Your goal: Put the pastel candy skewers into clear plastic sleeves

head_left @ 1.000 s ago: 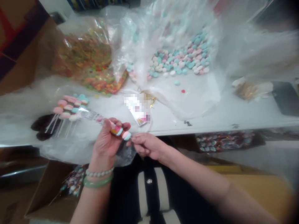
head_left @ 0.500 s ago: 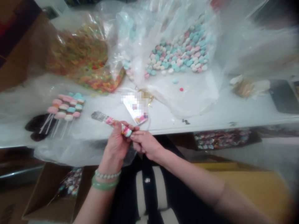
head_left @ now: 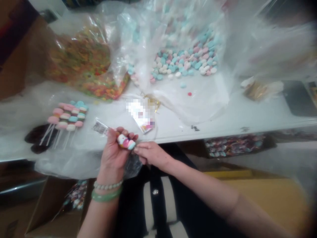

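My left hand (head_left: pixel 114 152) is closed around a marshmallow lollipop (head_left: pixel 126 142) in a printed clear wrapper. The wrapper's flat end (head_left: pixel 99 127) sticks out to the upper left, past the thumb. At the candy's pale blue lower end, my right hand (head_left: pixel 153 154) has its fingers pinched together; any stick there is hidden by them. Just beyond the hands, a white printed card or packet (head_left: pixel 141 116) lies on the table, partly blurred. Several marshmallow lollipops (head_left: pixel 68 116) with white sticks lie in a row to the left.
Behind are a clear bag of orange and green gummies (head_left: pixel 81 66) and a bag of pastel marshmallows (head_left: pixel 184 61). Gold ties (head_left: pixel 156 103) lie by the card. Below the white table (head_left: pixel 173 127), cardboard boxes (head_left: pixel 42 211) hold wrapped candies; more bundled ties (head_left: pixel 259 90) lie right.
My left hand has shifted a little left and turned, so more of the candy's printed face shows. My right hand stays at its lower end, fingers pinched.
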Demonstrator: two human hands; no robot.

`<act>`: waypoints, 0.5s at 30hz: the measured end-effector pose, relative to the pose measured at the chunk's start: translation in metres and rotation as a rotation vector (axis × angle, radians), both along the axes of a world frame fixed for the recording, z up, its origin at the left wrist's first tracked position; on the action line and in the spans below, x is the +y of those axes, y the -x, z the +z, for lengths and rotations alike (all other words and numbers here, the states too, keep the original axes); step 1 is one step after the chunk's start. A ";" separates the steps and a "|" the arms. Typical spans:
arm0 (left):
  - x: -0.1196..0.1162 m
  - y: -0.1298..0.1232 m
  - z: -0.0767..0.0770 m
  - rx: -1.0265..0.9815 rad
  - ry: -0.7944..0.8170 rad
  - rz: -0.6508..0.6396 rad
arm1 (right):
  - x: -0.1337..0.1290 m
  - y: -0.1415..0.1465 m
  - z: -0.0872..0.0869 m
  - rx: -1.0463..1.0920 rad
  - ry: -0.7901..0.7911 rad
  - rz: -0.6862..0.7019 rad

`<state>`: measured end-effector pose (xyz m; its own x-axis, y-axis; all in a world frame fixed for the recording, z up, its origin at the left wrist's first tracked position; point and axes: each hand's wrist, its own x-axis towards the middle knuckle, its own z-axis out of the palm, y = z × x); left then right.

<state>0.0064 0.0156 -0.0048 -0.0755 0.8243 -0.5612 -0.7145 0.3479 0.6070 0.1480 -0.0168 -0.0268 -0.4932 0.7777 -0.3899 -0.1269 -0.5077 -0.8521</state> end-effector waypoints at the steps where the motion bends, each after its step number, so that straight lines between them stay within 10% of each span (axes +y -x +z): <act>1: 0.000 0.000 0.000 -0.004 0.007 -0.008 | 0.000 -0.002 0.000 0.013 0.012 0.037; 8: 0.002 0.004 -0.006 -0.015 -0.029 0.030 | -0.001 -0.004 -0.004 -0.275 -0.304 0.047; 15: -0.001 -0.001 -0.004 0.130 -0.116 -0.049 | 0.001 -0.002 -0.004 -0.120 -0.157 0.044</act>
<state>0.0076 0.0144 -0.0088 -0.0995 0.8872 -0.4505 -0.6116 0.3026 0.7310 0.1499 -0.0157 -0.0313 -0.4852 0.8124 -0.3234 -0.0008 -0.3703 -0.9289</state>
